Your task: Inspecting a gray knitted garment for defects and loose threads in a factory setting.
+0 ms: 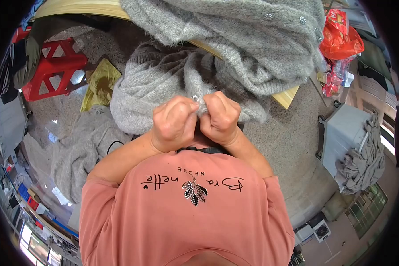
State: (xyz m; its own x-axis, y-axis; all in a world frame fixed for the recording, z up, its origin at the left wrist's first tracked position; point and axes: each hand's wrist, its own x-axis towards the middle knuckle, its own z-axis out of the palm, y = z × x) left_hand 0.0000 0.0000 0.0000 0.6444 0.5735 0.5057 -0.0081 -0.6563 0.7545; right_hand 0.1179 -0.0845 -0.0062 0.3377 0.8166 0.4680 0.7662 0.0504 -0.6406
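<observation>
A fuzzy grey knitted garment (139,95) hangs in folds off the table edge in front of me. My left hand (175,120) is closed in a pinch on a small bunch of this knit. Close beside it, my right hand (219,116) pinches the same bunch from the other side, knuckles up. Between the fingertips a small sparkly bead (195,97) shows on the knit. Whether a needle or thread sits in the fingers is hidden. More of the grey knit, dotted with similar sparkly beads (303,20), lies heaped on the table above my hands.
The pale wooden tabletop (288,96) shows a corner at right. Left stand a red plastic stool (55,71), a yellow bag (99,84) and a grey knit pile (86,144). At right are a red plastic bag (340,37) and a wheeled grey bin (343,137) with cloth over it.
</observation>
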